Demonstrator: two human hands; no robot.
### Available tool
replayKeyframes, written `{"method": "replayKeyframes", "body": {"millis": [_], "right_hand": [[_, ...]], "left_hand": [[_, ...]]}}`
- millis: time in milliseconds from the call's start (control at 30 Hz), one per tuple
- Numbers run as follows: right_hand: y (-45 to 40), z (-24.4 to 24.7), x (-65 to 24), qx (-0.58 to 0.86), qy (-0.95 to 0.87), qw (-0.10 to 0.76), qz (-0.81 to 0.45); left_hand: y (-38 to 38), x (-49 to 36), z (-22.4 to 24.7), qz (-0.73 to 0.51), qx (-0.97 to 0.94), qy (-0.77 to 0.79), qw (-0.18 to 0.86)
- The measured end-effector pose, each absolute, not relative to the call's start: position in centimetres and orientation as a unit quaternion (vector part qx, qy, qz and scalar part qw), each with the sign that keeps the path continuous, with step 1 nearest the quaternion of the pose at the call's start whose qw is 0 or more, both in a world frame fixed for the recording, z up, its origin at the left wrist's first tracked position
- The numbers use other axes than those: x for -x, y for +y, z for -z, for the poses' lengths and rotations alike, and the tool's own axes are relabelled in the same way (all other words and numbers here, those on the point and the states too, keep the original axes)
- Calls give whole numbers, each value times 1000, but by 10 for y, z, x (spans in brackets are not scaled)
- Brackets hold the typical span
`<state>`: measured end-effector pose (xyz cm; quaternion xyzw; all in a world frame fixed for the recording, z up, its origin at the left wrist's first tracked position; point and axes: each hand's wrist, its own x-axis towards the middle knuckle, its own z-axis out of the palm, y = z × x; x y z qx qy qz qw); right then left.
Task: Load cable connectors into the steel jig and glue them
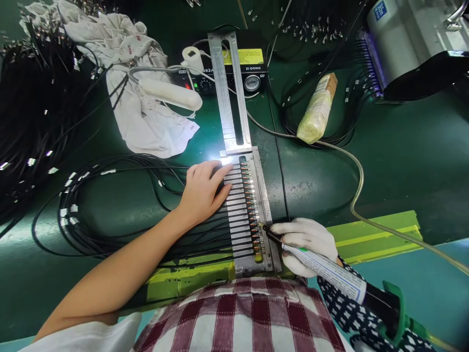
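A metal slotted fixture (pixel 234 220) lies in front of me, with a row of thin black cables (pixel 208 222) set across it. The stripped cable ends and small connectors line its right side. My left hand (pixel 205 188), bare, rests over the upper cables and the fixture's left edge, thumb and forefinger apart. In a white glove, my right hand (pixel 308 242) is wrapped around a glue syringe (pixel 330 274) with a printed white label. Its dark tip touches or hovers just over the lower connectors; I cannot tell which. A green cap and hose sit at the syringe's rear.
Behind the fixture stands a black dispenser box (pixel 205 87) with a gauge (pixel 252 83). White cloth (pixel 146 122) and coiled cables (pixel 69 215) lie left. A wrapped bundle (pixel 317 110), a clear hose (pixel 361 176) and a metal machine (pixel 410 54) are on the right.
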<state>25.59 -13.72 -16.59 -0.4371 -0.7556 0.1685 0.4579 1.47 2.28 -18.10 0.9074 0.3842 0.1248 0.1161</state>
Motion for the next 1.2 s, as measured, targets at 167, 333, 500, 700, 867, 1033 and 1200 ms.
{"method": "replayKeyframes", "body": {"millis": [167,333,500,700,867,1033,1200], "right_hand": [[-145,170,-257,440,-742,483,-150],[-155,171,-256,440,-739,483,-165],[-154,169,-253,441,-754,456,-168],[-151,167,-252,453,-748,456,-169],[-152,170,-252,451,-743,463,-175],[-155,172,-252,451,-741,468,-170],[-156,173,-254,447,-746,464,-171]], "left_hand": [[22,-15,181,-123,-908,384,114],[22,-14,181,-122,-909,381,117],[22,-14,181,-121,-907,385,124],[22,-15,180,-115,-911,381,110],[22,-15,181,-117,-911,381,107],[22,-15,181,-118,-910,382,110],[22,-15,181,-122,-908,383,117]]}}
